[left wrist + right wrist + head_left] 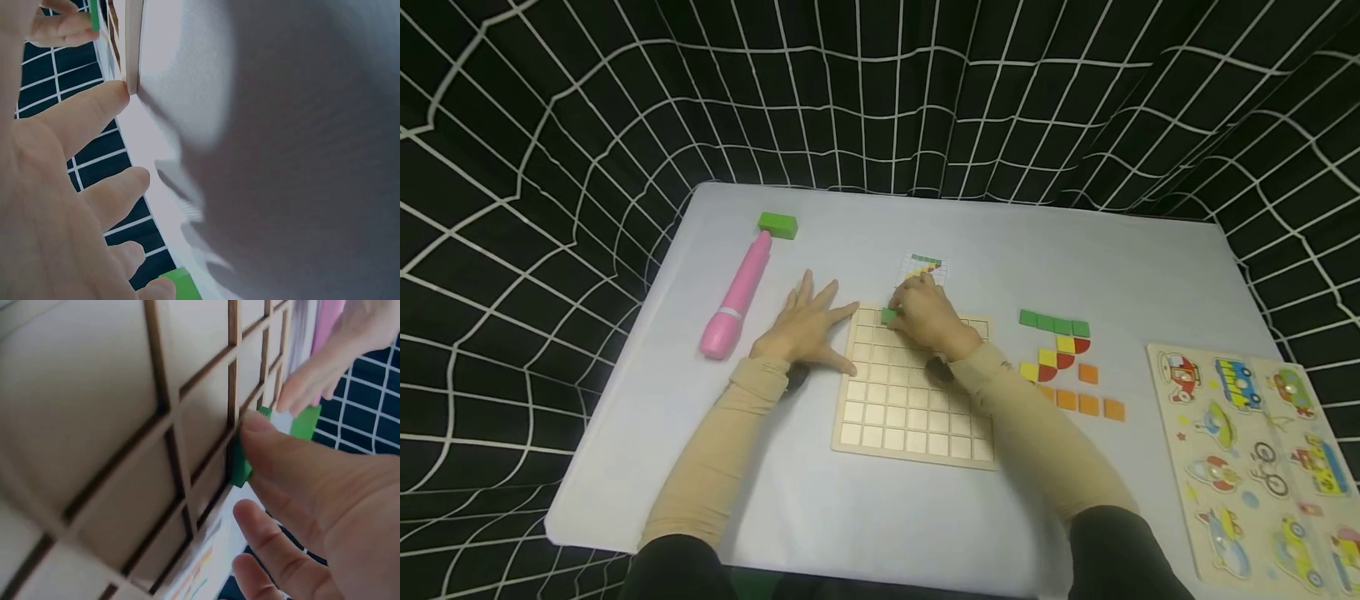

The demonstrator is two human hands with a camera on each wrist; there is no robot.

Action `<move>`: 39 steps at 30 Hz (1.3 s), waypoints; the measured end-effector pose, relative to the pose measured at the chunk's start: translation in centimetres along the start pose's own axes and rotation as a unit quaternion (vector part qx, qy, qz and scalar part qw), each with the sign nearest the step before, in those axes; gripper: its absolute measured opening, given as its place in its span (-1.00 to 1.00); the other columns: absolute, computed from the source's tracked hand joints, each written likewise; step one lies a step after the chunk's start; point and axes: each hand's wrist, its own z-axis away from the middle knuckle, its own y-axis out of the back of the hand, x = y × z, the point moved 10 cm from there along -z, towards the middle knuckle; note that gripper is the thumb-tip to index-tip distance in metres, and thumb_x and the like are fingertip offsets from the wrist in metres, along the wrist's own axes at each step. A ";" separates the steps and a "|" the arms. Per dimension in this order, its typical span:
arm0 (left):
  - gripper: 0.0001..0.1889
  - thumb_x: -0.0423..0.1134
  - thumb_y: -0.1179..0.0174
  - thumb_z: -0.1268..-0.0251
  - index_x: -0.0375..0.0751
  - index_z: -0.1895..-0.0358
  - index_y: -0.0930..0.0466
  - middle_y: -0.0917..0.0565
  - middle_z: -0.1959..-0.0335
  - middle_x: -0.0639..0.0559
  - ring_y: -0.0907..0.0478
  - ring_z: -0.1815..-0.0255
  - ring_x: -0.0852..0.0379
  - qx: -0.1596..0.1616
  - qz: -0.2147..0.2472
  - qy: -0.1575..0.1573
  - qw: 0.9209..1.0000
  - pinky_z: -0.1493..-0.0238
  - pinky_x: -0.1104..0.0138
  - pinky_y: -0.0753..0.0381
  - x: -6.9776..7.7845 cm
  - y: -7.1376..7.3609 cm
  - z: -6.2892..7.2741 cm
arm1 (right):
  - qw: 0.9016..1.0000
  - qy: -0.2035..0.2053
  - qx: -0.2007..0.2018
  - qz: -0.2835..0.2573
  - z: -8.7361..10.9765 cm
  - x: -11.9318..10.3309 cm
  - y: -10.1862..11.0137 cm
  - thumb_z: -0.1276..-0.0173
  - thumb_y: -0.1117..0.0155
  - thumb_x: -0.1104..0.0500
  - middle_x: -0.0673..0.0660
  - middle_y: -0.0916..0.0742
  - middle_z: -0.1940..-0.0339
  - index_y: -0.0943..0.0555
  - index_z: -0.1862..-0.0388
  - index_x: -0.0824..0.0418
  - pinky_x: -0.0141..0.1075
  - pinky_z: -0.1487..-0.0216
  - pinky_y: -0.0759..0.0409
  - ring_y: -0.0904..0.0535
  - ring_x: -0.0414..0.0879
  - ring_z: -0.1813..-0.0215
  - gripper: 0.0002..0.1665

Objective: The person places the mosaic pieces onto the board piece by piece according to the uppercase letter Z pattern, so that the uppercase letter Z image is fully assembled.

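Observation:
A square wooden grid board lies flat at mid-table. My right hand is over its far edge and pinches a small green square tile between thumb and fingers, right at a cell of the far row. Fingers spread wide, my left hand rests beside the board's left side, with thumb and index fingertips at the edge. Beyond the board is a small pattern card with green, yellow and red marks, partly covered by the right hand.
Right of the board lie green tiles, yellow tiles, red quarter-round tiles and orange tiles. A vehicle picture puzzle is at the far right. A pink rod-shaped toy and a green block lie at the left.

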 end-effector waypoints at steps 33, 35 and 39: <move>0.24 0.44 -0.50 0.15 0.17 -0.66 -0.10 0.24 -0.75 -0.23 0.67 -0.67 -0.45 -0.020 -0.007 0.006 1.000 -0.70 -0.26 0.33 -0.3 0.4 -0.1 | 0.989 -0.104 0.101 0.016 7.3 12.7 6.6 -0.36 -0.46 0.10 0.39 -0.59 -0.42 -0.69 -0.17 0.34 0.46 -0.61 0.00 -0.36 0.39 -0.52 -0.51; 0.24 0.44 -0.50 0.15 0.18 -0.66 -0.08 0.25 -0.75 -0.22 0.68 -0.67 -0.44 -0.025 -0.004 0.008 1.000 -0.69 -0.27 0.34 -0.3 0.3 -0.2 | 0.988 -0.117 0.097 0.023 8.4 14.2 6.7 -0.36 -0.45 0.10 0.42 -0.58 -0.41 -0.69 -0.17 0.35 0.44 -0.60 -0.04 -0.35 0.41 -0.51 -0.51; 0.24 0.44 -0.50 0.14 0.18 -0.67 -0.08 0.26 -0.75 -0.23 0.69 -0.66 -0.44 -0.030 0.003 0.009 1.000 -0.68 -0.30 0.36 -0.4 -0.1 -0.2 | 0.986 -0.137 0.087 0.041 9.8 16.5 6.6 -0.37 -0.44 0.11 0.46 -0.58 -0.40 -0.70 -0.14 0.36 0.40 -0.58 -0.11 -0.35 0.43 -0.50 -0.54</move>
